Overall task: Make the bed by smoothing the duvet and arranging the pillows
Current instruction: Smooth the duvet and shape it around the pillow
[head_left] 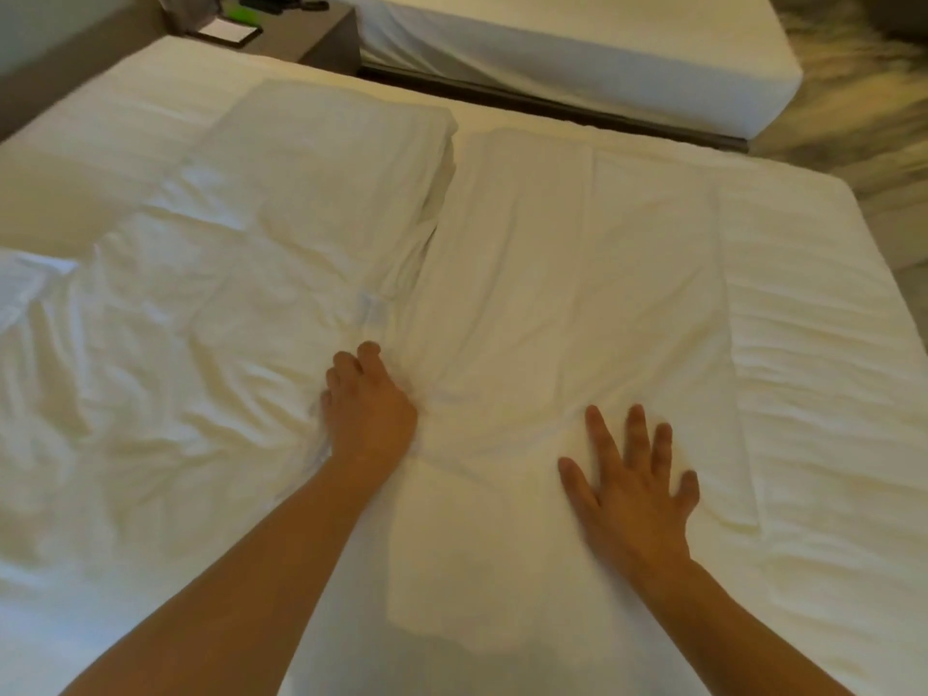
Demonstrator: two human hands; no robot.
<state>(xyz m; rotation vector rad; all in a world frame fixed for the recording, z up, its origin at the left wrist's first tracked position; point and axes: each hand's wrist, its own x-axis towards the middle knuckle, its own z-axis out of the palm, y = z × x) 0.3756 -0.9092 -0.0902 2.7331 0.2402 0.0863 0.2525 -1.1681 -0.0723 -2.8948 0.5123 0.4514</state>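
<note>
A white duvet (577, 293) lies across the bed in front of me. Its right part is spread fairly flat, and its left part (176, 344) is wrinkled and partly folded over itself. My left hand (369, 404) has its fingers curled into a bunch of duvet cloth near the middle fold. My right hand (632, 489) lies flat on the smooth part with fingers spread. A folded-over thick layer (341, 158) sits at the far left centre. No separate pillow is clearly visible.
The bare white mattress sheet (823, 369) shows along the right side of the bed. A second bed (602, 47) stands beyond a narrow gap. A dark nightstand (321, 37) with a notepad and phone is at the far left. Patterned floor (863, 82) lies at the right.
</note>
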